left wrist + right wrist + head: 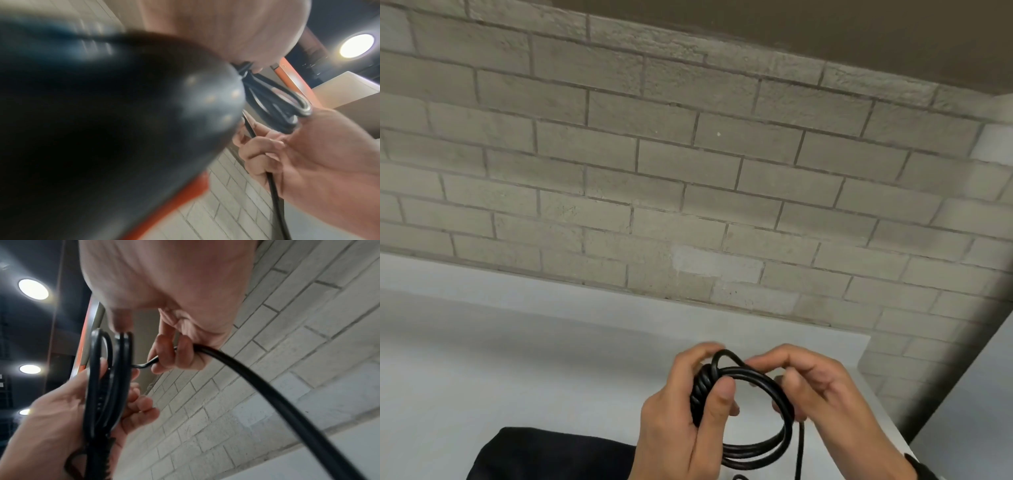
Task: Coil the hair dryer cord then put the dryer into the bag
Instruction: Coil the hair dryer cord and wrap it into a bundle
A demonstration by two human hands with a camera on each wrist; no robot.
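Both hands hold the black dryer cord (756,448) as a round coil of several loops above the white table (517,349). My left hand (714,371) grips the coil's left side, thumb across the loops, where a ribbed black sleeve (702,390) shows. My right hand (774,371) pinches the coil's top right, and its lower fingers (180,353) curl round the loose cord (287,410) that trails down. A large blurred black rounded body (102,113), apparently the dryer, fills the left wrist view beside the coil (277,104). The black bag (544,455) lies on the table below my left hand.
A grey brick wall (688,171) rises directly behind the table. A dark upright post (962,359) stands at the table's right end. The white tabletop stretches away to the left of the hands.
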